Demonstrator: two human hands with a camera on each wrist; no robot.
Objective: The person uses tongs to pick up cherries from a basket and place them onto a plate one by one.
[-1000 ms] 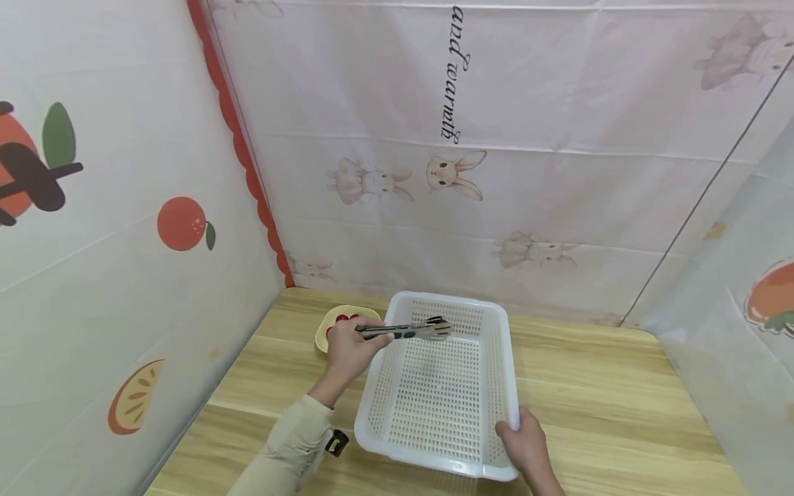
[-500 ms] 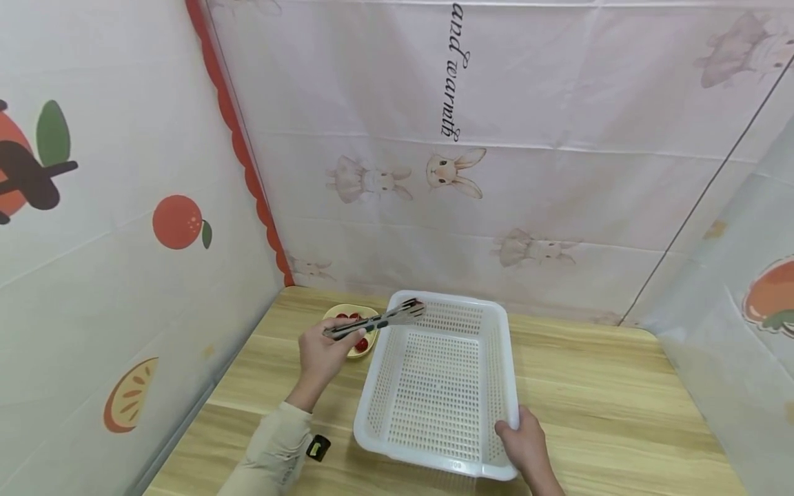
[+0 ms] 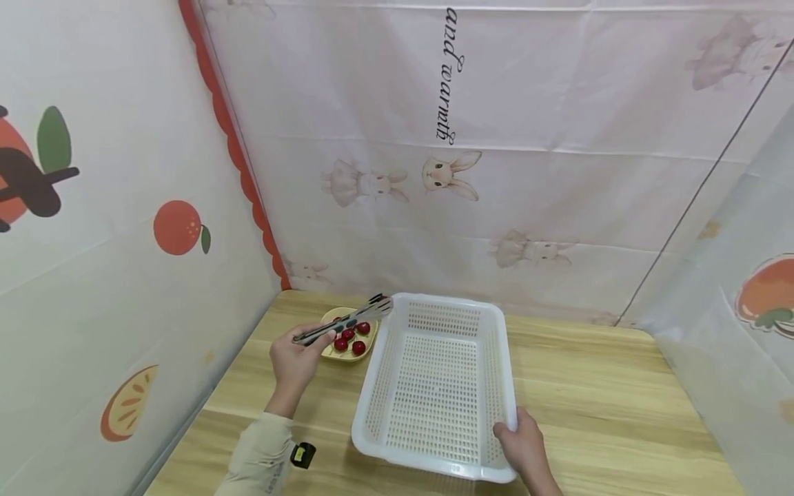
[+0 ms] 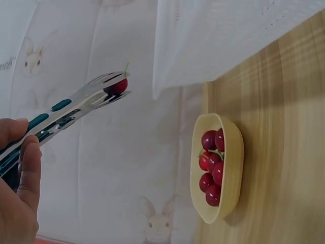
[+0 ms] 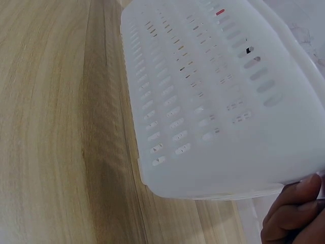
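My left hand holds a pair of metal tongs with dark teal grips. Pinched in the tong tips is a dark red cherry with a green stem. The tips overlap the far left corner of a white perforated plastic basket in the head view. Below the tongs, a yellow bowl with several cherries stands on the table, left of the basket. At the basket's near right corner, my right hand grips the rim, thumb on the inner side.
A wooden table lies under everything. Printed cloth walls enclose it at the back and both sides. A small black device sits beside the left sleeve.
My left hand has moved left with the tongs, carrying their tips from over the basket to its far left corner. More of the bowl now shows. My right hand stays on the rim.
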